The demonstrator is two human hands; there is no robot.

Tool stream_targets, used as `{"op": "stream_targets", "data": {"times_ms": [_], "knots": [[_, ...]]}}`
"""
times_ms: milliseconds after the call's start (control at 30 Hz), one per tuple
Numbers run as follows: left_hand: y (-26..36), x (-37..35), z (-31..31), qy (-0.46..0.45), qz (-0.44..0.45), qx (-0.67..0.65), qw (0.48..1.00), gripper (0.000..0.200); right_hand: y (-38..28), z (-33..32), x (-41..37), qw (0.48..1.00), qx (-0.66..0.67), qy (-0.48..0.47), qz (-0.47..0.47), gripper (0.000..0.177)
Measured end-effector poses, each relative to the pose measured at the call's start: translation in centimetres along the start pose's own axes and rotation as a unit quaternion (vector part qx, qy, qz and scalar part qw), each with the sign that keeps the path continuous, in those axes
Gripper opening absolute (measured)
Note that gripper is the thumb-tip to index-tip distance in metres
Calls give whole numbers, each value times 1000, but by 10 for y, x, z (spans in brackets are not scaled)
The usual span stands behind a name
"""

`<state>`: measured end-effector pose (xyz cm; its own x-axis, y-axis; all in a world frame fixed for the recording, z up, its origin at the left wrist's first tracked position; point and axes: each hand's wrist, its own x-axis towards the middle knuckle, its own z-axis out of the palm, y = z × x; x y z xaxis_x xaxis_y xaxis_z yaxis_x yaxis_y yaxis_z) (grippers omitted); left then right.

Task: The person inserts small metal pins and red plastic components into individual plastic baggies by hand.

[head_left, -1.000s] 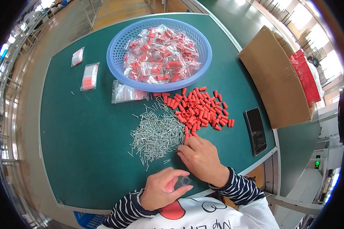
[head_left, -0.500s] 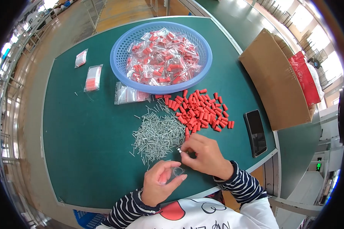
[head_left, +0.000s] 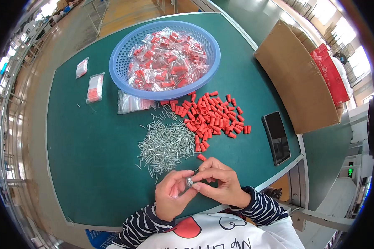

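My left hand (head_left: 170, 196) holds a small clear plastic bag with a red cap inside, low over the green table's near edge. My right hand (head_left: 218, 182) pinches small silver metal pins (head_left: 190, 181) at the mouth of that bag, so both hands touch in front of my chest. Just beyond them lies a heap of silver pins (head_left: 166, 144). To its right is a pile of red plastic caps (head_left: 210, 117), with one loose cap (head_left: 201, 157) close to my right fingers.
A blue basket (head_left: 119, 76) of filled bags stands at the back of the green table (head_left: 91, 157). Two filled bags (head_left: 94, 88) lie left, empty clear bags (head_left: 131, 102) by the basket. A black phone (head_left: 276, 137) and a cardboard box (head_left: 297, 79) are on the right.
My right hand left the pin heap with pins and drew back to meet my left hand, which rose slightly with the bag.
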<state>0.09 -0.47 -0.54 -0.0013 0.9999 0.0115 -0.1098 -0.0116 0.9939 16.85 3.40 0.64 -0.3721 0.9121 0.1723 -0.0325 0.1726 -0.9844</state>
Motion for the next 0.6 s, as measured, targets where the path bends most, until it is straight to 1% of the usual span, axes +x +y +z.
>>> {"op": "stream_targets", "data": {"times_ms": [67, 167, 200, 300, 333, 433, 533, 600], "knots": [[-1, 1, 0, 2, 5, 6, 1000, 42, -9, -6, -1, 1000, -18, 0, -11, 21], [-2, 1, -1, -3, 4, 21, 1000, 42, -12, -24, 1, 992, -116, 47, -10, 22], [-2, 1, -1, -6, 3, 26, 1000, 42, -13, -31, 5, 984, -168, 61, 3, 21], [-1, 0, -1, -16, -9, 18, 1000, 42, -2, -42, 14, 946, -319, 47, -20, 20], [-1, -1, -1, -19, -6, 27, 999, 42, 0, -43, 17, 923, -380, 29, -48, 21], [-1, -1, -3, -23, -5, 50, 998, 42, 2, -36, 21, 915, -401, -23, -47, 21], [0, -2, -5, -24, -12, 59, 998, 42, 5, -30, 23, 893, -444, -50, -62, 21], [0, -2, -4, -24, -11, 54, 998, 42, 6, -28, 25, 889, -448, -52, -75, 20]]}}
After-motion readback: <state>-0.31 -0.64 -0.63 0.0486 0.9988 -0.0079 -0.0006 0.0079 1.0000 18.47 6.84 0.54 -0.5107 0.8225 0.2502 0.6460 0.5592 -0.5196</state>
